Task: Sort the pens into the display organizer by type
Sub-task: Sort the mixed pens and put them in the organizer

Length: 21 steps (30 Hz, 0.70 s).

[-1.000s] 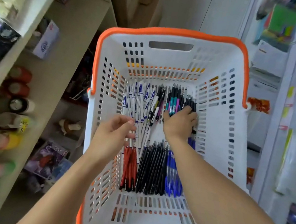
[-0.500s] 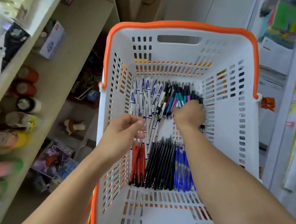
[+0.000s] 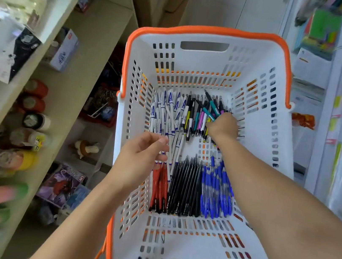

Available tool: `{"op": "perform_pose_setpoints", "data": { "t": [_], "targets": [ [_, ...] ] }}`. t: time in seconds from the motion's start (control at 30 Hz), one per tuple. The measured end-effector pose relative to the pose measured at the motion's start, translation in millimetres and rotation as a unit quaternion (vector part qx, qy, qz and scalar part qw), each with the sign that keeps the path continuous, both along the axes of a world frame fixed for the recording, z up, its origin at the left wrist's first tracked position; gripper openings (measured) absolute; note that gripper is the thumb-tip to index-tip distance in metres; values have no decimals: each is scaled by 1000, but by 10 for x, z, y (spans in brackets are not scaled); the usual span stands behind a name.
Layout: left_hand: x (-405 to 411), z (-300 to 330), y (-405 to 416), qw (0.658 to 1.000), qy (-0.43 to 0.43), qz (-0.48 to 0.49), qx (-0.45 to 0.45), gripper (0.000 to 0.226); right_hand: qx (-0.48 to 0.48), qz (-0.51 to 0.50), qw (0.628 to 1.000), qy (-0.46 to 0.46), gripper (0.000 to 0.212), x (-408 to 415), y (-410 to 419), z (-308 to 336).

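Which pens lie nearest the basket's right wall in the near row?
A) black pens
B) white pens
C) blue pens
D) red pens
C: in the near row of the basket, the blue pens lie farthest right, with black pens in the middle and red pens to the left.
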<state>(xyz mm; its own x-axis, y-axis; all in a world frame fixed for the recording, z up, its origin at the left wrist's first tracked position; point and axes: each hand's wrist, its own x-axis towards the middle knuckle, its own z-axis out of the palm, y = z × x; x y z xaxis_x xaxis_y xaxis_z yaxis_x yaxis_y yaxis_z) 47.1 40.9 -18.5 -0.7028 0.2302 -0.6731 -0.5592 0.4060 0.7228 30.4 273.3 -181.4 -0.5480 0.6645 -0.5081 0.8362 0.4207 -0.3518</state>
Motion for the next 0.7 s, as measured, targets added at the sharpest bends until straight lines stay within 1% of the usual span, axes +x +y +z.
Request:
{"op": "perform_pose_setpoints", "data": {
  "t": [0.07,0.17,0.27,0.33,0.4,0.5,0.53,0.57,0.63,0.67,0.7],
  "targets": [
    [32,17,4,1000,-3,2,4,18,-23,-23,999,30,13,9,13,46],
    [80,51,-12,1000,-7,-1,-1,18,-68,-87,990,90,10,88,19,186],
    [134,79,-17,1000,-22,-4,-1,19,-115,-178,968,131,7,281,-24,291],
    [161,85,8,999,-35,-7,3,19,-155,-218,954,132,8,405,-68,385],
    [185,87,48,999,-36,-15,2,19,-199,-216,948,122,6,495,-150,528],
    [205,122,112,998,-56,-29,1,21,-263,-178,941,116,16,627,-391,815],
    [216,139,135,996,-74,-39,8,30,-276,-154,942,113,19,693,-494,924],
    [226,157,164,994,-96,-50,16,44,-289,-123,943,112,19,765,-607,1067],
    [246,197,251,988,-142,-55,30,82,-321,-47,940,104,13,912,-848,1347],
    [256,205,294,986,-161,-35,30,95,-336,-6,937,102,9,977,-968,1470],
    [255,194,331,984,-178,-4,25,99,-339,27,935,100,10,1031,-1074,1576]
  ]
}}
